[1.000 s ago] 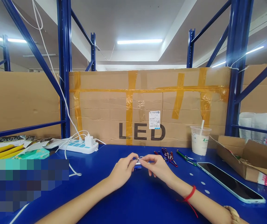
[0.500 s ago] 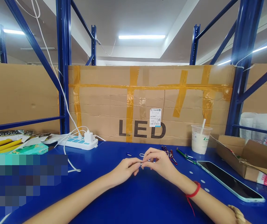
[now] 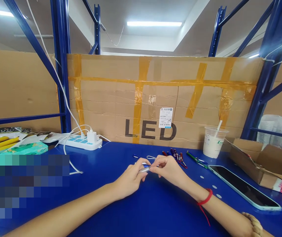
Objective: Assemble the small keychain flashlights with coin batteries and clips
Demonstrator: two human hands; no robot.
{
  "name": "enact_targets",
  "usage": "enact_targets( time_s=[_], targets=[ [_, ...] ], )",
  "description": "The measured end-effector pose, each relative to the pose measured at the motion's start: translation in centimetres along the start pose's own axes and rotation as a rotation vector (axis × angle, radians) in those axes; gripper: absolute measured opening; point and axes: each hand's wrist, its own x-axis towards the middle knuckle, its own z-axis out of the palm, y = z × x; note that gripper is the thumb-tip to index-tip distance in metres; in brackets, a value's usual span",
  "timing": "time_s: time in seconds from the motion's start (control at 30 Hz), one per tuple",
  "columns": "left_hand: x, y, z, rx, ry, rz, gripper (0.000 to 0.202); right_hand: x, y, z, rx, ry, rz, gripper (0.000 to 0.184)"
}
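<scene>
Over the middle of the table my left hand [image 3: 130,177] is closed around a slim, shiny silver metal piece [image 3: 144,170], possibly a carabiner. My right hand [image 3: 167,168] pinches at the right end of the same piece, and the fingertips hide the exact contact. Just beyond the hands lie a thin blue loop-shaped clip [image 3: 136,156] and a silver-white loop-shaped clip [image 3: 151,157]. Several dark red clips [image 3: 177,157] rest in a cluster behind my right hand. Green and blue slim pieces [image 3: 196,160] lie farther right.
A phone [image 3: 244,187], an open cardboard box [image 3: 251,168] and a drink cup with straw [image 3: 213,144] stand on the right. At the back left is a white power strip [image 3: 82,142] with cables. A large cardboard panel [image 3: 106,108] closes off the rear.
The view has tilted down slightly. The silver piece shows more clearly between the hands now; my left fingers have shifted around it, while the right hand still pinches.
</scene>
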Motion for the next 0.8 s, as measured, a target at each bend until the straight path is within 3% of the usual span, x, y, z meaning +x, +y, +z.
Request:
enact_targets(
  time_s=[0.27,0.53,0.7,0.8],
  targets=[
    [-0.4,0.4,-0.2,0.126,0.064,0.034,0.025,-0.6,-0.9,0.6,0.029,0.078,0.082,0.029],
    [0.1,0.7,-1.0,0.234,0.094,0.057,0.023,-0.7,-1.5,0.3,0.139,0.026,0.245,0.042],
    [0.6,0.5,-1.3,0.21,0.104,0.085,0.028,-0.6,-1.8,0.5,0.12,0.036,0.183,0.042],
    [0.8,0.3,-1.6,0.155,0.12,0.045,0.026,-0.5,-1.4,0.5,-0.021,0.111,0.036,0.037]
  ],
)
